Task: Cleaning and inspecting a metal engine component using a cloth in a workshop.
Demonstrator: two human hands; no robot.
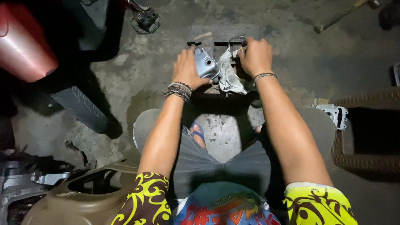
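person squats on the concrete floor [125, 83], both hands on 1 job. left hand [186, 68] clamps a small grey metal part [206, 64], fingers wrapped over its left side and holding it down. right hand [255, 56] presses a crumpled white rag [228, 77] just beside the part, fingers curled narrow around the cloth and touching a dark bracket [216, 43] behind it.

step in hand, as a judgement: wiping or cleaning the part, mid-way, part steadied rather than lifted. next move likely needs the left grip kept firm while the rag works the right face; slip risk if the part is oily.

location: part sits at the near edge of a flat grey slab [225, 31] on the floor, ahead of the knees and a blue sandal [197, 131].

orientation: long axis runs roughly from top-left to bottom-right in view; 1 round hole faces up toward the camera. which end is the front, cannot tell.

nearby: tan plastic panel [83, 196] bottom-left, white bracket [333, 113] at right.
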